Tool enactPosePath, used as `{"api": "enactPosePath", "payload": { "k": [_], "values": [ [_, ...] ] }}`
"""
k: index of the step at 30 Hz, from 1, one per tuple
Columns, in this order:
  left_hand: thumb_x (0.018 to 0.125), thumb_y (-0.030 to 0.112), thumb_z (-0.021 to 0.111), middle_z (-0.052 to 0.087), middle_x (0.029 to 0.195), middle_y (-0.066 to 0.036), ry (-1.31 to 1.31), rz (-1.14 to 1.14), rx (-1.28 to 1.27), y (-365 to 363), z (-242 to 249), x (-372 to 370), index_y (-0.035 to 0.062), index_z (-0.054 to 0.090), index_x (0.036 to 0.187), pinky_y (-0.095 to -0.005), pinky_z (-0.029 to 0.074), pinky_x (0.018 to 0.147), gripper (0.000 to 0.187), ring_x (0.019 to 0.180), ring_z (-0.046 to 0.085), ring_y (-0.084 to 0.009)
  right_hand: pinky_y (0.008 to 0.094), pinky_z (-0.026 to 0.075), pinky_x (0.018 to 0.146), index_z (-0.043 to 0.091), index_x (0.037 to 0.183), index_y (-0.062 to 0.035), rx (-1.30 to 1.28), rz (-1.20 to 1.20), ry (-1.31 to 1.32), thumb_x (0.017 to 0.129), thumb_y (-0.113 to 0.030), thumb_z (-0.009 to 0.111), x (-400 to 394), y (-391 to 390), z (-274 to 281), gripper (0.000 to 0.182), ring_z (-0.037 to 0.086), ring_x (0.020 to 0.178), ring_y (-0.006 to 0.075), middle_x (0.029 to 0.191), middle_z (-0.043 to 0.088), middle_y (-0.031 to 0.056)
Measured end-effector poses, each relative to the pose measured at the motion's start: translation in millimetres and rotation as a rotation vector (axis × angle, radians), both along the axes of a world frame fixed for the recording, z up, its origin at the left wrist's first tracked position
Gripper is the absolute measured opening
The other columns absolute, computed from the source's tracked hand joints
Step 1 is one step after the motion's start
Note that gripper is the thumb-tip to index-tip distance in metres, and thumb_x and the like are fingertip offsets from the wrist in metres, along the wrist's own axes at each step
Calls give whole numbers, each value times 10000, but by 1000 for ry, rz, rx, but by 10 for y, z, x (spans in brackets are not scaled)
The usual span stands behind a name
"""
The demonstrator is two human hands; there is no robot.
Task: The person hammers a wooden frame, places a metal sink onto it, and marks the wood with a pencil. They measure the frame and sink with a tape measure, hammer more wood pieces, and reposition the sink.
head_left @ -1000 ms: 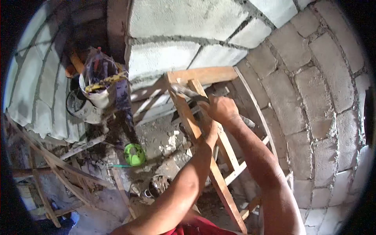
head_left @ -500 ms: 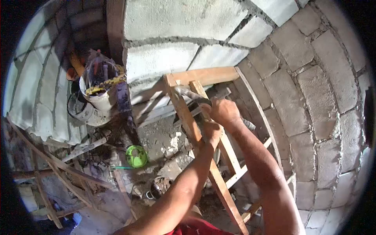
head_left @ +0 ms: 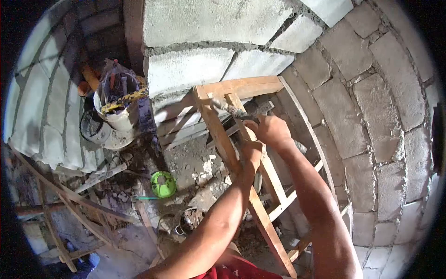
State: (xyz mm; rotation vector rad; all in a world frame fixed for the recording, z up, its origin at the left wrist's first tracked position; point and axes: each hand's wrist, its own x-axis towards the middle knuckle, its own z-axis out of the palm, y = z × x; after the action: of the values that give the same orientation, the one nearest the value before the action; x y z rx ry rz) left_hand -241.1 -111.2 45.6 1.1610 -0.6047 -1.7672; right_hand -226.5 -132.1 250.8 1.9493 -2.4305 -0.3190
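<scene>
My right hand [head_left: 273, 131] is closed around a grey, rod-like tool [head_left: 226, 108] whose kind I cannot make out. The tool's pale end points up and left, over the top of a wooden frame [head_left: 214, 128]. My left hand [head_left: 252, 151] lies just below the right, its fingers curled around the inner slat [head_left: 270, 179] of that frame. Part of the slat is hidden behind both hands. The frame leans near the block wall, with a crosspiece along its top.
Pale block walls [head_left: 186, 69] rise in front and on the right. At the left stand a white bucket [head_left: 123, 122] holding tools and a plastic bag, and loose timber [head_left: 93, 221]. A green round container [head_left: 163, 184] sits on the rubble-strewn floor, near a metal pot [head_left: 186, 223].
My right hand has shifted slightly right, and the tool's pale end now shows more clearly. The left hand stays on the slat. The view has moved a little.
</scene>
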Motion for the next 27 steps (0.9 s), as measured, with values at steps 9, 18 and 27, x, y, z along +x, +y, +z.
{"api": "enactPosePath", "payload": {
  "k": [9,18,27],
  "values": [
    [722,90,749,622,739,-115,27,17,80,-1,-33,-89,-82,486,1152,-374,512,468,533,527,629,-250,393,489,646,598,928,12,-627,-67,-751,1039,-499,478,-20,70,226,536,588,693,239,750,621,136],
    [691,74,747,618,773,-136,165,-56,113,-13,448,244,-18,522,1094,-400,513,511,470,578,621,-259,370,428,533,607,805,-9,-418,-237,-807,1038,-454,514,-385,-62,-297,511,459,564,148,614,489,19],
    [703,147,797,669,988,-172,-211,-73,24,-6,365,180,-37,522,1150,-408,583,752,556,870,689,-301,517,522,814,702,1021,27,-259,-302,-543,1008,-540,482,-532,-211,-680,608,669,960,497,929,679,332]
  ]
}}
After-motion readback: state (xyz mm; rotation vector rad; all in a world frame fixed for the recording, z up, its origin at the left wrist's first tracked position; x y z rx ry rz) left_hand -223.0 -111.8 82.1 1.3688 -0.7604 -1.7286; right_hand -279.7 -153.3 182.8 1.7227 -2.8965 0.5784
